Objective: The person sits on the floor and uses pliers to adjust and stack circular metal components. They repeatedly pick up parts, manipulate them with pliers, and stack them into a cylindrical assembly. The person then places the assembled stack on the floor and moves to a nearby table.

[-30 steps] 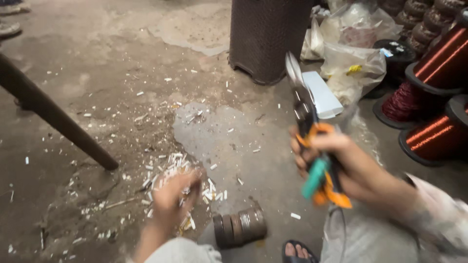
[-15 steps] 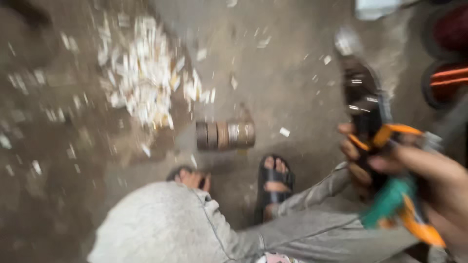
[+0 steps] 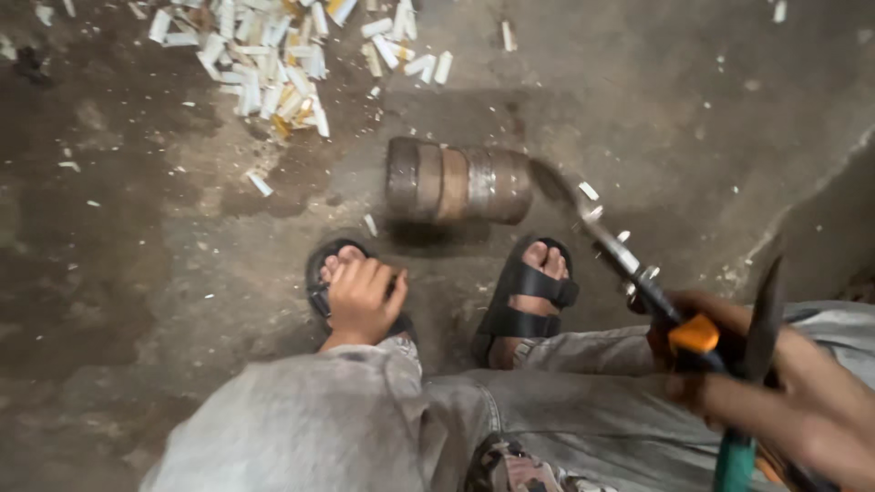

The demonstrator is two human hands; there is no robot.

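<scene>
My right hand (image 3: 793, 401) sits at the lower right, shut on a pair of metal snips (image 3: 629, 269) with orange and teal handles. The blades point up-left toward a short rusty metal cylinder (image 3: 456, 180) lying on its side on the floor. My left hand (image 3: 362, 296) rests on the toes of my left foot in a black sandal (image 3: 319, 273), holding nothing. My right foot in its sandal (image 3: 533, 292) is just below the cylinder. Grey trousers (image 3: 301, 419) cover my knees at the bottom.
A heap of small white and yellowish cut chips (image 3: 273, 55) lies on the dirty concrete floor at the top left. Loose chips are scattered around the cylinder. A pale crack line (image 3: 802, 210) runs across the floor at the right.
The view has tipped down from the far floor to my feet. My left hand left the chip pile and came back onto my left foot. The snips dropped lower to the right.
</scene>
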